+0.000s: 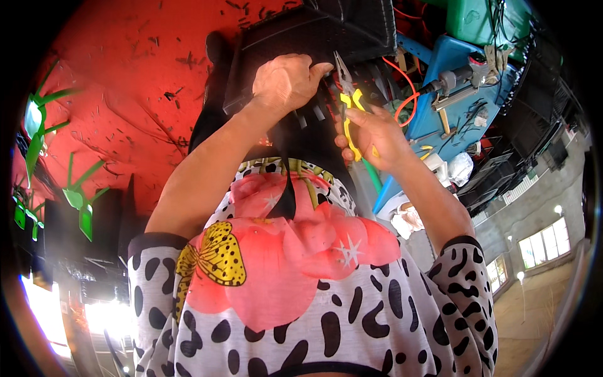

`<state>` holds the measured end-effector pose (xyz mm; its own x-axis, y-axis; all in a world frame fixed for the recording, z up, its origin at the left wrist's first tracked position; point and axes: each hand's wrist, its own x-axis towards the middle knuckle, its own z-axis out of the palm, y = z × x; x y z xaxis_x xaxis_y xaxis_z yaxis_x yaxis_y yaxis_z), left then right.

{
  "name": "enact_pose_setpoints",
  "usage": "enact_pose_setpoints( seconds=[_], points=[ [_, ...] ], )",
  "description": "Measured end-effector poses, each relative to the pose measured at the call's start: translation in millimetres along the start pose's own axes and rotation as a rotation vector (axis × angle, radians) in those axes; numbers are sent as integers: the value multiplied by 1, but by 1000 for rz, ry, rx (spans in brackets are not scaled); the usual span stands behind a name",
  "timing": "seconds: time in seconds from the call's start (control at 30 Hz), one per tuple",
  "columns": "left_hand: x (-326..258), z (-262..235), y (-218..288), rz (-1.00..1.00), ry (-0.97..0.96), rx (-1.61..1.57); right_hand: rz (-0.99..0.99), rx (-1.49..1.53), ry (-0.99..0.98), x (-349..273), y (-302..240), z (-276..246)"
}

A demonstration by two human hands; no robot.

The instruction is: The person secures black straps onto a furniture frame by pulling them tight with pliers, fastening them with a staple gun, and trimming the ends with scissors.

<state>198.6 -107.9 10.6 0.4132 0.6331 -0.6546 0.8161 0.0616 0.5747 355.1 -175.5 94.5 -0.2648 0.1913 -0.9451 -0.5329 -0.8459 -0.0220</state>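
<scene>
Across my lap lies a black woven panel with a raised frame [276, 47]. My left hand [286, 81] rests over it, fingers curled under and out of sight, thumb stretched to the right. Whatever those fingers grip is hidden. In my right hand [380, 135] is a pair of long-nose pliers [349, 103] with yellow handles, its metal jaws pointing up beside the left thumb. Short dark strips [308, 117] hang just below the left hand.
Dark scraps [171, 95] are scattered over the red floor covering [119, 81] at left. To the right, a blue stool or table [461, 103] bears a power tool [455, 78], a hammer-like tool [446, 122] and loose strips. An orange hose [411, 94] curves nearby. Behind it sits a green container [468, 25].
</scene>
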Motion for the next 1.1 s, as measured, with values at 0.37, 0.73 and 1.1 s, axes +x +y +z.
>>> enact_pose_setpoints(
  seconds=[0.37,0.73,1.1],
  points=[
    [-2,3,-9,161,32,95,-103,-891,162,-7,-14,-16],
    [2,8,-18,318,186,141,-459,-1906,230,5,-44,-35],
    [1,-3,-10,243,42,206,-809,-2253,169,8,-50,-50]
  ],
)
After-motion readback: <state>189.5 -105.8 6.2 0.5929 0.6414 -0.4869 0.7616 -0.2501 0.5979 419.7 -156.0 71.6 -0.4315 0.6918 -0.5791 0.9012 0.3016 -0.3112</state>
